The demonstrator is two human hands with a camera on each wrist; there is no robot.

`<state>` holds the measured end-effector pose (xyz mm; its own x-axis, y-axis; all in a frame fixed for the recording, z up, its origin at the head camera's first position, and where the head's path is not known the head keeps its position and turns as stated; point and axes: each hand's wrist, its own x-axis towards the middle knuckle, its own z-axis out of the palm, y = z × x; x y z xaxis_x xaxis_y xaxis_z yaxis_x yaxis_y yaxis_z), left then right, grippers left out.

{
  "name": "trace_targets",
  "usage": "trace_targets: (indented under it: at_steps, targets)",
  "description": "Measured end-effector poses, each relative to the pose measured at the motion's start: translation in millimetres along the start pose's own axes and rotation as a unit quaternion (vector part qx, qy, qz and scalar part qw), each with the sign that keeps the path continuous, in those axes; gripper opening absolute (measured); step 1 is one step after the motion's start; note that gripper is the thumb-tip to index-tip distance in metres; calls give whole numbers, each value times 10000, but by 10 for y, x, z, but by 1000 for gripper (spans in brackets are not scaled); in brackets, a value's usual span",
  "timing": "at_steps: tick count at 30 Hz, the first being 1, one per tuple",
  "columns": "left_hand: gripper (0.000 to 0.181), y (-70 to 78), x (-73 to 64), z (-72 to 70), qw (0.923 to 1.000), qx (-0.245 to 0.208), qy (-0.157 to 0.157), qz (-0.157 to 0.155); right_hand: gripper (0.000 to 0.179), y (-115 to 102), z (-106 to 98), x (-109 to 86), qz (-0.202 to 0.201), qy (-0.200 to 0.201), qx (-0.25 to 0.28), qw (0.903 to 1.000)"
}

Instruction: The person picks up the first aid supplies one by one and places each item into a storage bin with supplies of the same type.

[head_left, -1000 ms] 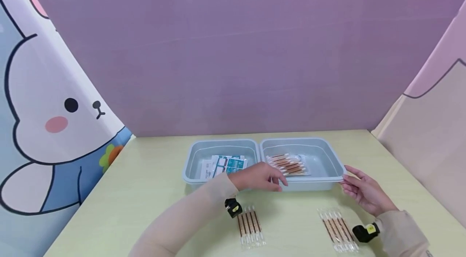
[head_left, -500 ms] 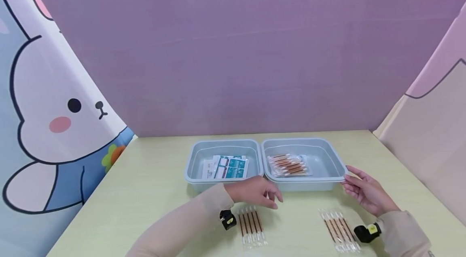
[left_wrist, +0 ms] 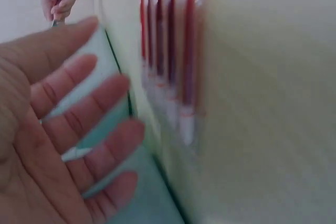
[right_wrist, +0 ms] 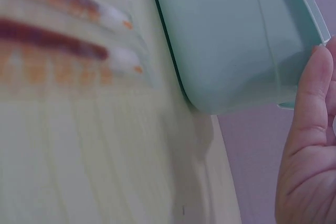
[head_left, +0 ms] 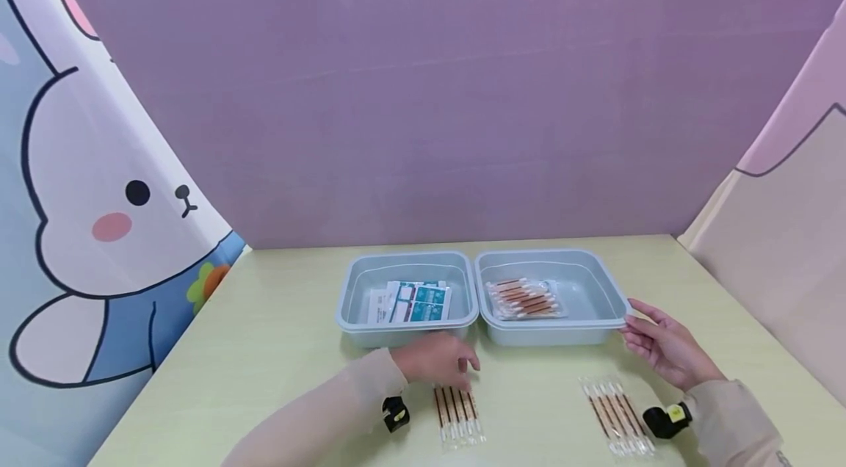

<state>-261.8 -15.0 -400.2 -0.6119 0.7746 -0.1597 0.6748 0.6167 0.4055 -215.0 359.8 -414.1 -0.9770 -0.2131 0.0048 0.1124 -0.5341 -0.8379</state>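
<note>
My left hand [head_left: 438,360] hovers over the top end of a clear packet of cotton swabs [head_left: 458,414], its fingers loosely bent with nothing between them. In the left wrist view the same swabs [left_wrist: 168,51] lie just beyond the spread fingers [left_wrist: 113,145]. With thumb and fingertips my right hand [head_left: 667,349] pinches the front right corner of the right-hand blue tray [head_left: 548,335]; the right wrist view shows the thumb [right_wrist: 315,82] at that tray's rim. A second swab packet [head_left: 617,417] lies on the table left of my right wrist.
Several swab packets [head_left: 523,298] lie in the right tray. The left blue tray [head_left: 396,338] stands close beside it and holds white and teal printed sachets [head_left: 420,303]. A purple partition [head_left: 423,122] rises behind the pale table [head_left: 277,320].
My left hand has moved left and toward me, from the right tray's front edge to over the near swab packet. My right hand keeps its hold on the tray corner.
</note>
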Motion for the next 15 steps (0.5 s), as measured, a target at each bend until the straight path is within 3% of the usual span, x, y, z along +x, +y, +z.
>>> trace_targets:
  at_steps: [3, 7, 15]
  targets:
    - [31, 12, -41, 34, 9978, 629, 29, -223, 32, -5, 3, -4, 3, -89, -53, 9999]
    - [36, 9, -90, 79, 9943, 1020, 40, -315, 33, -22, 5, 4, -8, -184, -164, 9997]
    - [41, -2, -168, 86, 9956, 533, 439, -638, 34, -14, 2, -4, -29, -125, -196, 9997]
